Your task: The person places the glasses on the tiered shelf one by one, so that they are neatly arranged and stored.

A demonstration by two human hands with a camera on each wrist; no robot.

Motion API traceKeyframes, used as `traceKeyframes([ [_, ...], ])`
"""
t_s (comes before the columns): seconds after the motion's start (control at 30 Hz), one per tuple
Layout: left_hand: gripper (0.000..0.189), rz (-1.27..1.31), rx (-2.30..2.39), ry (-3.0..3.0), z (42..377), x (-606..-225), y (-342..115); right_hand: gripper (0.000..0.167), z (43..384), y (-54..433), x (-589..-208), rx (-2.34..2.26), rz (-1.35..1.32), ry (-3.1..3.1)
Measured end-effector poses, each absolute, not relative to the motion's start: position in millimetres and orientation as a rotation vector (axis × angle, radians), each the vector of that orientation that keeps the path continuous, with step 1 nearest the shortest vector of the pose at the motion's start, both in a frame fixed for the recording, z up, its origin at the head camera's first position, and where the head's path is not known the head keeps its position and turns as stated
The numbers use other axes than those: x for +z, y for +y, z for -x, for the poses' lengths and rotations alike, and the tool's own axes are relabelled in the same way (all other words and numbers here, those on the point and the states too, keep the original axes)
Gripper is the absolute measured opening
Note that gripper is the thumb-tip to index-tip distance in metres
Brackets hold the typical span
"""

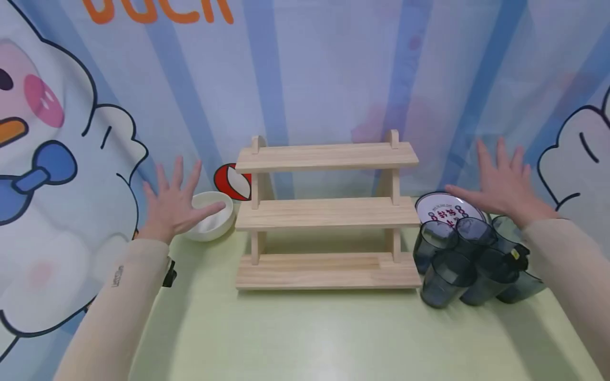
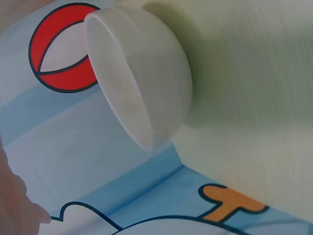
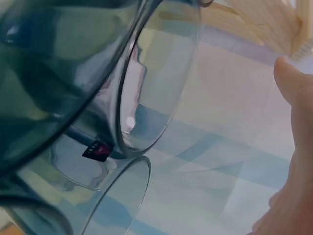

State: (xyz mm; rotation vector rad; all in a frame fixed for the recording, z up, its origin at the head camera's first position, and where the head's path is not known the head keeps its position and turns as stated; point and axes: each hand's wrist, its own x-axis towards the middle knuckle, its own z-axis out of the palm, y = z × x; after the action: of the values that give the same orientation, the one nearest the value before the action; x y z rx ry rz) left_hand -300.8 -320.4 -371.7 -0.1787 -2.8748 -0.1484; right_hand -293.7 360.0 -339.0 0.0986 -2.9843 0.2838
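Observation:
My left hand (image 1: pixel 173 206) is held up with its fingers spread, its thumb in front of a white bowl (image 1: pixel 220 229); it holds nothing. In the left wrist view the bowl (image 2: pixel 164 73) stands on the table, apart from the bit of hand at the left edge. On the other side, my right hand (image 1: pixel 507 188) is likewise raised and spread, holding nothing. Beneath it are several dark tinted tumblers (image 1: pixel 448 278) and, behind them, a white plate (image 1: pixel 433 202) with red print, partly hidden. A tumbler rim (image 3: pixel 161 132) looms large in the right wrist view.
Between the hands stands a three-tier wooden shelf (image 1: pixel 329 213) with bare boards. It rests on a pale green table (image 1: pixel 305 333). Behind hangs a blue striped cloth (image 1: pixel 329 69) with cartoon prints. A small black and yellow object (image 1: pixel 517 256) shows at the tumblers, by the right sleeve.

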Motion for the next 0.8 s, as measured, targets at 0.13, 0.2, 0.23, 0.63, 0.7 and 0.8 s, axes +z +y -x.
traceKeyframes([
  [0.13,0.111,0.216,-0.278,-2.877,295.6,-374.0,-315.1,0.121,285.1,368.8,-341.3,0.312,-0.148,-2.978],
  [0.2,0.109,0.241,-0.355,-2.880,291.9,-375.7,-311.1,0.120,279.1,374.5,-341.8,0.316,-0.174,-2.979],
  [0.23,0.108,0.253,-0.389,-2.886,290.0,-376.8,-308.6,0.119,275.9,377.5,-341.8,0.318,-0.182,-2.975],
  [0.63,0.093,0.335,-0.911,-2.903,277.9,-392.3,-276.2,0.107,234.5,403.7,-354.9,0.446,-0.105,-2.932],
  [0.7,0.089,0.341,-0.995,-2.901,276.8,-395.5,-273.4,0.104,228.5,406.8,-359.7,0.454,-0.114,-2.936],
  [0.8,0.084,0.300,-1.146,-2.893,273.6,-400.4,-271.4,0.101,220.1,408.6,-366.5,0.481,-0.134,-2.945],
])
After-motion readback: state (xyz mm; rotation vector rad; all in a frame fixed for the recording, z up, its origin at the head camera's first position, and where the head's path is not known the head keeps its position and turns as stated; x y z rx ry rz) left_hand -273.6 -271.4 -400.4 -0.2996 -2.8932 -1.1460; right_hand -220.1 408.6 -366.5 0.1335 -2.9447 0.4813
